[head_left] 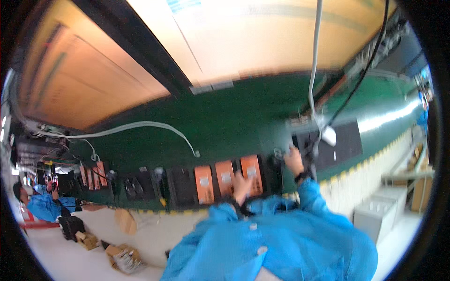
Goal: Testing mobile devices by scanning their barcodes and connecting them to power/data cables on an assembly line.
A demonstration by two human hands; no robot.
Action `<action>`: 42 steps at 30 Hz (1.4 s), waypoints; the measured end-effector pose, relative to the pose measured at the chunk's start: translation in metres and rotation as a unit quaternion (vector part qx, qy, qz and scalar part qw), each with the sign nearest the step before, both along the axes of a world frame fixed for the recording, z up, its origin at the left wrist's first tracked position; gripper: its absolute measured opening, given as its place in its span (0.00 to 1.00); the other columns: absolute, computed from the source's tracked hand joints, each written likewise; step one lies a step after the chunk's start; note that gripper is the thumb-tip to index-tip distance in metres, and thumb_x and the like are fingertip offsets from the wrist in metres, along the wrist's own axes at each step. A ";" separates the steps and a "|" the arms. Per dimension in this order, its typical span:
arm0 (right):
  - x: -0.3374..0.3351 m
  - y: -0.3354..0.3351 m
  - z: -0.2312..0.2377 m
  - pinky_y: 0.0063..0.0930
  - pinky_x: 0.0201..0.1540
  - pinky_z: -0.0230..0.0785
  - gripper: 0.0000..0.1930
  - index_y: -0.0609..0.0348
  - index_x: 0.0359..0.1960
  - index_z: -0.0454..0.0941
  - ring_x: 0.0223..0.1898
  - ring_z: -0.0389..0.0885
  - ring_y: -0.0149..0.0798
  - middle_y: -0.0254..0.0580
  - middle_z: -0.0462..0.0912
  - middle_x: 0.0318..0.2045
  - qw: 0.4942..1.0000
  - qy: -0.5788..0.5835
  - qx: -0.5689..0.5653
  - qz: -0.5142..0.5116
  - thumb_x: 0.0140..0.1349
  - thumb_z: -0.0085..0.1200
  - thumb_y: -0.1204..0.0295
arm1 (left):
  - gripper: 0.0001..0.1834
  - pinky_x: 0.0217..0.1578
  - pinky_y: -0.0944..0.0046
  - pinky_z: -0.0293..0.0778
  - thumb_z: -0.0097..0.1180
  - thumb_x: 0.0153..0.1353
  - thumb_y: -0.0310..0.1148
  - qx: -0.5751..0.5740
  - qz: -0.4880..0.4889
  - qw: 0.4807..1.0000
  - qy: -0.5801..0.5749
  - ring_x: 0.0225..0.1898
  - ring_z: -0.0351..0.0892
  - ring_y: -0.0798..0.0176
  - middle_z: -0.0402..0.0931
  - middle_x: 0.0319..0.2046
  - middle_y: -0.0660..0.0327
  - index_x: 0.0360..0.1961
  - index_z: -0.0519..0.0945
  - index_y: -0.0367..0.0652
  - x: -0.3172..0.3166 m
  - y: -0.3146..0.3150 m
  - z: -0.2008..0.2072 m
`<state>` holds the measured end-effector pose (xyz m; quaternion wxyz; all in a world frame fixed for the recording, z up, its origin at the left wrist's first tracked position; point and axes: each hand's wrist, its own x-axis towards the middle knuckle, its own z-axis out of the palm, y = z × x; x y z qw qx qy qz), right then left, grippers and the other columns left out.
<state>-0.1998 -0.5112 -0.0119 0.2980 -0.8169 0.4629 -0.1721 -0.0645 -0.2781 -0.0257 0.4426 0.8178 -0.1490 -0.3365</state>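
Blue sleeves (281, 234) stretch both hands toward orange boxes (227, 180).

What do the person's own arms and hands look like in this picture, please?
Both arms wear loose, bright blue coat sleeves with pale round snap buttons down the front. The left hand is bare and blurred. The right hand is bare too, with a dark band at its wrist.

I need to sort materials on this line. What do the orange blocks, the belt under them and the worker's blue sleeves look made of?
Orange blocks: probably smooth plastic or coated casing, each with a pale label. Green belt: likely rubbery matte sheet, with soft glare at the right. Blue sleeves: thin woven fabric, creased and slightly shiny.
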 end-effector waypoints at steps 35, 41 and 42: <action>0.030 0.070 0.129 0.25 0.44 0.76 0.06 0.67 0.40 0.77 0.39 0.83 0.31 0.42 0.84 0.34 0.912 -0.172 0.301 0.220 0.63 0.54 0.80 | 0.12 0.44 0.70 0.72 0.60 0.61 0.29 -0.213 -0.154 0.958 0.116 0.41 0.78 0.70 0.82 0.38 0.61 0.45 0.82 0.36 0.015 -0.007 0.099; 0.032 0.076 0.152 0.26 0.41 0.76 0.06 0.65 0.39 0.79 0.37 0.84 0.32 0.42 0.85 0.31 0.926 -0.129 0.258 0.244 0.62 0.55 0.78 | 0.12 0.42 0.70 0.72 0.61 0.61 0.30 -0.200 -0.150 0.959 0.130 0.39 0.78 0.71 0.82 0.36 0.62 0.44 0.82 0.37 0.017 -0.009 0.101; 0.032 0.077 0.152 0.28 0.41 0.76 0.06 0.64 0.39 0.79 0.37 0.84 0.32 0.42 0.85 0.31 0.935 -0.106 0.206 0.267 0.61 0.55 0.78 | 0.12 0.42 0.70 0.72 0.61 0.61 0.30 -0.184 -0.146 0.963 0.129 0.39 0.78 0.71 0.82 0.35 0.62 0.44 0.82 0.37 0.016 -0.010 0.100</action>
